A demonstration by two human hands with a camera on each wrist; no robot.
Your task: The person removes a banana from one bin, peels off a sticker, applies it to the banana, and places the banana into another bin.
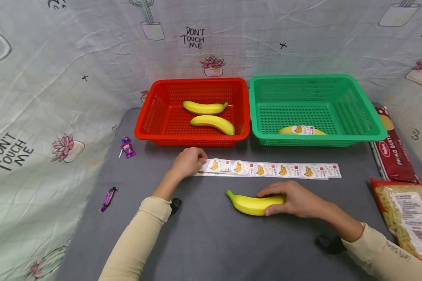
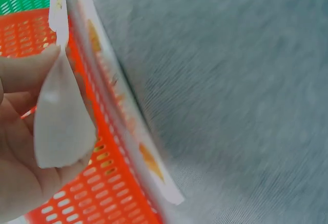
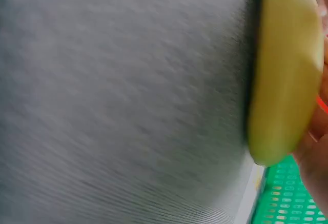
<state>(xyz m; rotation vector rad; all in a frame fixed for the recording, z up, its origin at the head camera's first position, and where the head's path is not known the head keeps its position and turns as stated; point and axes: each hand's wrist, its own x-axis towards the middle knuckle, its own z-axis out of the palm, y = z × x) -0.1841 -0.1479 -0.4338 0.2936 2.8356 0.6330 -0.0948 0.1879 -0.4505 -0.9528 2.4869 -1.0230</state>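
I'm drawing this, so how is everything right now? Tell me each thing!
Sticker strips: overlapping, one pinched by left fingers
Front banana: no sticker visible, held by right fingers
Red basket: holding two bananas
Green basket: holding one labelled banana
Clear bag: lying down, partly outside view
Red packet: lying down
Purple sweets: wrapped

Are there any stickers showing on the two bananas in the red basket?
No, the back banana and the front banana in the red basket both show plain, unlabelled yellow sides.
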